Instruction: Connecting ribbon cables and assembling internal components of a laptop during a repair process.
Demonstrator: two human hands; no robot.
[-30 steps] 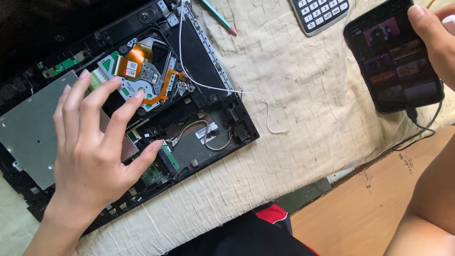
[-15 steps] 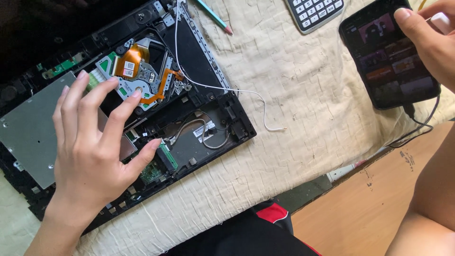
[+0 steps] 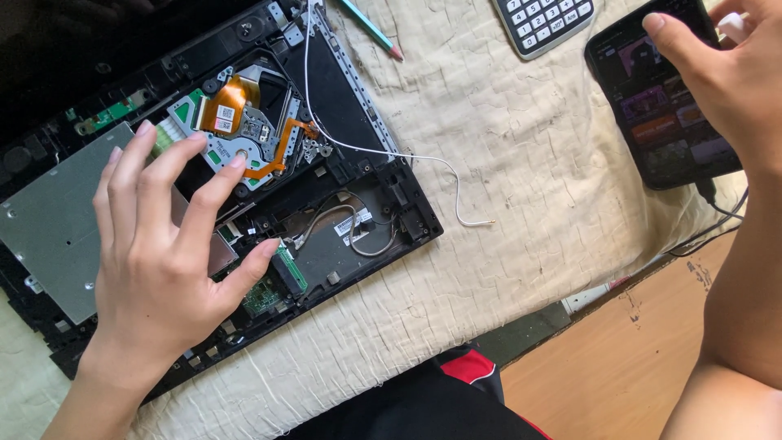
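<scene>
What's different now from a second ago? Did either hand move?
The right hand has slid inward over the phone, from its outer edge to across the screen, a fingertip now near the top. Nothing was picked up or let go. The left hand stays spread on the opened laptop; the white wire, pencil and calculator lie as before.

Opened black laptop chassis (image 3: 358, 147), circuitry exposed, lying angled on cream cloth; dark smartphone (image 3: 660, 114), screen lit, far right.
</scene>
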